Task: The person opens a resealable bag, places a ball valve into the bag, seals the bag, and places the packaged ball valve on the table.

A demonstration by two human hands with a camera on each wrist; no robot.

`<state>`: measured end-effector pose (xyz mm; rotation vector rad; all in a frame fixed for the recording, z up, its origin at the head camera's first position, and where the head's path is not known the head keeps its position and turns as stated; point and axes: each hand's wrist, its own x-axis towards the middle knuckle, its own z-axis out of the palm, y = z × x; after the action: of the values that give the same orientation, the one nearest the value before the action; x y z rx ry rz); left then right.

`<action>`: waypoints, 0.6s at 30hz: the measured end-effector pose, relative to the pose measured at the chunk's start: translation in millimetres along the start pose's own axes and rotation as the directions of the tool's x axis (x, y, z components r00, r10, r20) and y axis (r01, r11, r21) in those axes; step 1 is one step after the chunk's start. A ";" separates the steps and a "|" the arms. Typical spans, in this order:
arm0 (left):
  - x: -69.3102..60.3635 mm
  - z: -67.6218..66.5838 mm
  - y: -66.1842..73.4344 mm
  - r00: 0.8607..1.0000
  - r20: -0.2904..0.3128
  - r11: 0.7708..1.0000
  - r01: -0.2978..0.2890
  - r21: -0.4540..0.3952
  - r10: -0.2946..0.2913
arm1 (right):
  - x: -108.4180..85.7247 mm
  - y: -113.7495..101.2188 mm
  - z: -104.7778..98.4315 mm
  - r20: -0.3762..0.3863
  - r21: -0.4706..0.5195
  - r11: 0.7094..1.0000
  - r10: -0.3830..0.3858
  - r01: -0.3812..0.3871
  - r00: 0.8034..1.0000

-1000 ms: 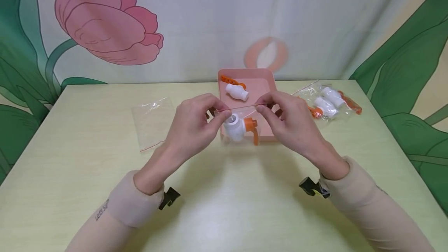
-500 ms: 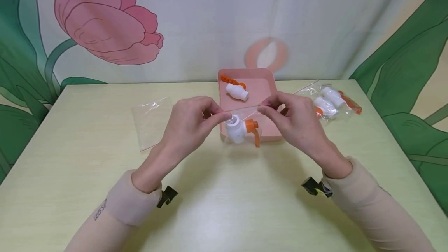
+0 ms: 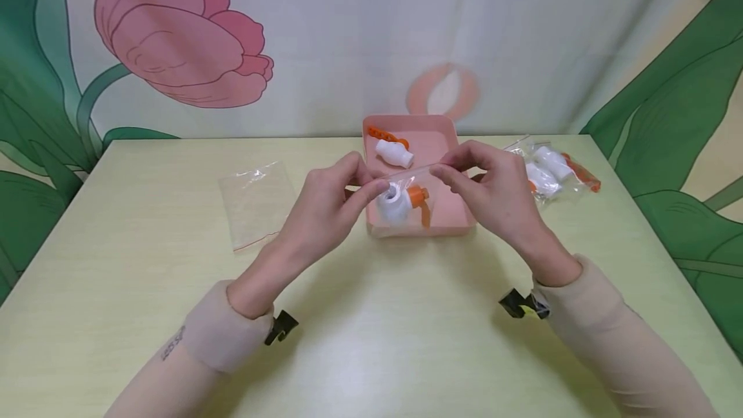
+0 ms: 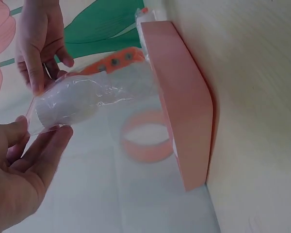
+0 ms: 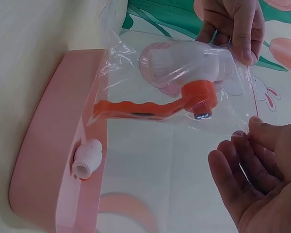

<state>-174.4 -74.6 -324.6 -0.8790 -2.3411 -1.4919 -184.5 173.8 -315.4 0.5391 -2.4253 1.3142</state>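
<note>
A clear zip bag [image 5: 123, 73] with a red line along its top edge hangs over the front of the pink tray [image 3: 418, 231]. Inside it is a ball valve with a white body [image 3: 396, 205] and an orange handle [image 5: 136, 109]. My left hand [image 3: 327, 208] pinches one top corner between thumb and fingers. The other top corner is pinched by my right hand [image 3: 493, 195]. Behind the bag, a second white valve [image 3: 395, 153] with an orange handle [image 3: 381, 135] lies loose in the tray.
A flat clear bag [image 3: 255, 208] with a red edge lies left of the tray. Right of the tray lie bagged white and orange valves [image 3: 548, 169]. A printed curtain [image 3: 325, 37] hangs behind the table [image 3: 145, 263].
Both hands have risen slightly, the right more than the left, and the bag with the valve has come up with them. Both grips on its top edge stay in place.
</note>
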 end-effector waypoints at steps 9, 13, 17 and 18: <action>-1.4 7.2 -2.3 0.995 0.003 0.984 0.098 -0.148 -0.099 | -2.0 3.8 8.2 0.014 0.101 0.993 0.060 -0.061 0.998; -1.6 10.1 -3.1 0.988 -0.031 0.972 0.142 -0.188 -0.150 | -3.6 2.7 10.6 0.009 0.131 0.986 0.103 -0.103 0.995; -0.7 11.0 -7.7 0.976 -0.085 0.956 0.177 -0.234 -0.201 | -5.7 3.9 12.2 0.028 0.068 0.993 0.097 -0.099 0.995; -0.4 11.2 -8.8 0.972 -0.097 0.952 0.183 -0.247 -0.212 | -6.2 4.6 12.9 0.043 0.051 0.994 0.091 -0.093 0.995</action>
<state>-177.9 -67.5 -336.4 -0.5943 -2.2495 -1.8802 -182.6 166.2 -328.3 0.4771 -2.4809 1.4212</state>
